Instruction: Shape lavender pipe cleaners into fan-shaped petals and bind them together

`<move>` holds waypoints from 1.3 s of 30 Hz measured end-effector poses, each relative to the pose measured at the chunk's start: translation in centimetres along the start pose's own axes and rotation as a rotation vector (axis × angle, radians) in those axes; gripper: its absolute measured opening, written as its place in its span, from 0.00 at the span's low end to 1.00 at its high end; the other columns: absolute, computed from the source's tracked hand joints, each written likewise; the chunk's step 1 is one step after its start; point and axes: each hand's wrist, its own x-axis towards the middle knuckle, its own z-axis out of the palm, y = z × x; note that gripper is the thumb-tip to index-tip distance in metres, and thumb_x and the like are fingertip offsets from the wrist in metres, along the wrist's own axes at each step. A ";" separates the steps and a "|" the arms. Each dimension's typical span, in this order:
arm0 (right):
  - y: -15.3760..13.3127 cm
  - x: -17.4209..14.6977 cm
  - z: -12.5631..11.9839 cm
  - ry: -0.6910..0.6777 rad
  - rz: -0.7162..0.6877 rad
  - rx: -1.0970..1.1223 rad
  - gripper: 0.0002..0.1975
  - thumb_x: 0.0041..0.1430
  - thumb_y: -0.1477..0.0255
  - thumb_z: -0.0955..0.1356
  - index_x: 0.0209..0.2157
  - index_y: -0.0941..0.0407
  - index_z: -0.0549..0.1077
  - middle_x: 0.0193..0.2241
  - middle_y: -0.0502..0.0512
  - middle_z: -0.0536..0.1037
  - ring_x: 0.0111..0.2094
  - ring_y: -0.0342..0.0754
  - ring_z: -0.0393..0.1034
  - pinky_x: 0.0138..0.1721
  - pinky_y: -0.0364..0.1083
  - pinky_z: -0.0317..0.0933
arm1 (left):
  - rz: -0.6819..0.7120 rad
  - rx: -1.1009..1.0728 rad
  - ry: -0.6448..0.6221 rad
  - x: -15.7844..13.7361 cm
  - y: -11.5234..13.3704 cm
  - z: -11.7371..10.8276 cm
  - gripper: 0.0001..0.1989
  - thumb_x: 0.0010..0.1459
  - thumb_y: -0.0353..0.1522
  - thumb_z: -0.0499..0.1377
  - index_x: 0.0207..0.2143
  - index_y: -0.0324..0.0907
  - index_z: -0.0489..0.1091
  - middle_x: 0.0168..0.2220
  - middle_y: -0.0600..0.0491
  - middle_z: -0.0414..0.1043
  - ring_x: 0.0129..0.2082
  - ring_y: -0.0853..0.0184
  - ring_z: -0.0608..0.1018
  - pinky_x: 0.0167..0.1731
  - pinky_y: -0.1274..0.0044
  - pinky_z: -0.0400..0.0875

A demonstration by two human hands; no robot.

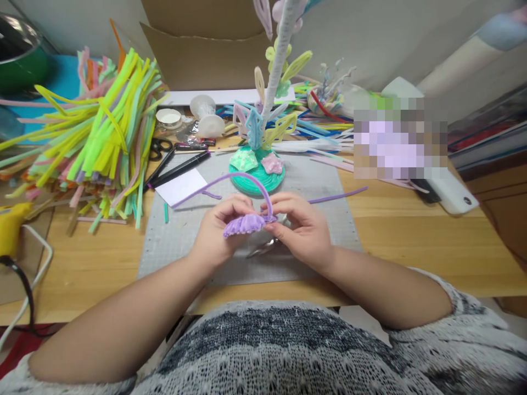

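Between my two hands is a purple pipe-cleaner piece [245, 224], ridged and curved like a small shell. My left hand [222, 225] grips its left end, fingers curled behind it. My right hand [302, 227] pinches its right end, where a long purple pipe cleaner [242, 175] arches up and over to the left. Under my right fingers a pair of metal scissors or pliers [262, 248] lies on the grey cutting mat [177, 249], partly hidden. Just beyond stands a green round base [255, 184] bearing pastel pipe-cleaner shapes and a white wrapped stem [278, 66].
A big heap of coloured pipe cleaners [111, 126] lies at the left, near a yellow glue gun [12, 225] with its cord. Black pens [181, 169], scissors [158, 148] and white paper [181, 187] lie behind the mat. A white device [450, 192] stands at the right.
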 end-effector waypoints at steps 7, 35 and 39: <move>-0.3 1.5 -0.8 0.033 0.399 0.593 0.05 0.52 0.69 0.74 0.31 0.53 0.76 0.27 0.46 0.76 0.29 0.39 0.70 0.32 0.40 0.65 | 0.199 0.176 -0.113 -0.4 0.6 -0.2 0.10 0.53 0.27 0.60 0.39 0.43 0.72 0.38 0.51 0.73 0.37 0.66 0.74 0.37 0.74 0.70; -1.0 0.2 -1.4 -0.211 0.836 0.516 0.13 0.49 0.66 0.74 0.26 0.59 0.69 0.15 0.42 0.64 0.18 0.35 0.53 0.21 0.39 0.44 | 0.116 0.691 -0.276 0.9 2.2 -0.6 0.03 0.57 0.29 0.59 0.31 0.39 0.72 0.28 0.53 0.73 0.26 0.72 0.71 0.27 0.78 0.63; -0.9 0.1 -1.2 -0.182 0.839 0.501 0.14 0.48 0.65 0.75 0.27 0.59 0.69 0.17 0.42 0.64 0.18 0.35 0.53 0.21 0.39 0.44 | -0.198 0.530 -0.230 1.0 1.9 -0.5 0.05 0.54 0.32 0.61 0.29 0.38 0.72 0.26 0.54 0.73 0.25 0.72 0.70 0.26 0.79 0.63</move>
